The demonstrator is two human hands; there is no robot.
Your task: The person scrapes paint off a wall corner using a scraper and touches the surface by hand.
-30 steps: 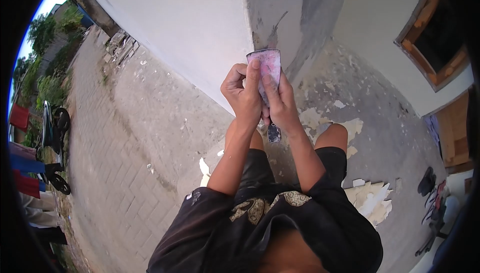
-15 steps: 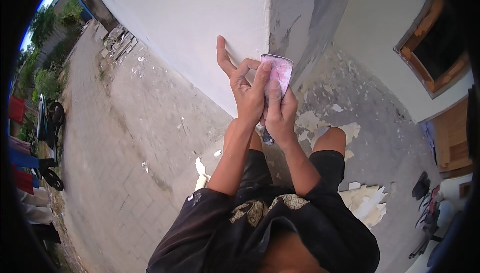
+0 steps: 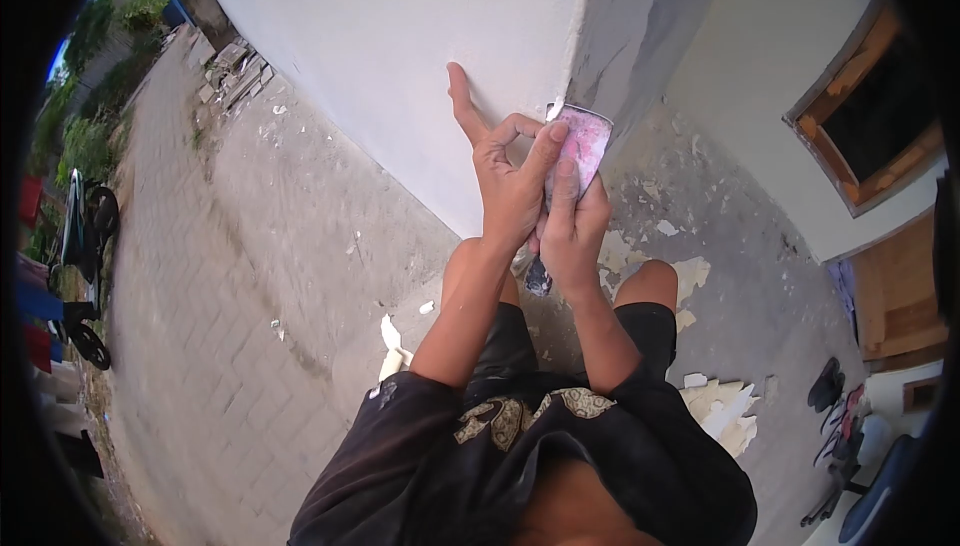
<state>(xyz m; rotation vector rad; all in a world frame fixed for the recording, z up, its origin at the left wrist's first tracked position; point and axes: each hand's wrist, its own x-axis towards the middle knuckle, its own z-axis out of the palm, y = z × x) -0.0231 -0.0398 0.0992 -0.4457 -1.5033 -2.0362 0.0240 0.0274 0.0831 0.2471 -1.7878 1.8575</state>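
Note:
A putty knife (image 3: 588, 136) with a pink-and-white smeared blade stands upright at the outer corner of the white wall (image 3: 400, 46). My right hand (image 3: 578, 236) is wrapped round its lower part, thumb flat along the blade. The dark handle end (image 3: 538, 276) pokes out below my hands. My left hand (image 3: 512, 181) pinches the left side of the blade with its thumb in front, while one finger points up along the white wall. White paste shows at the blade's top left corner, against the wall edge (image 3: 575, 56).
Peeled paint flakes (image 3: 725, 411) lie on the concrete floor around my knees. A wood-framed window (image 3: 820, 126) is on the right, with shoes (image 3: 826, 384) below it. Rubble (image 3: 235, 76) lies by the wall at the far left, and a parked motorbike (image 3: 90, 226) stands at the left edge.
Both hands and the putty knife appear slightly further right in view, as does the wall corner. White paste now shows at the blade's top left corner. The grip looks the same.

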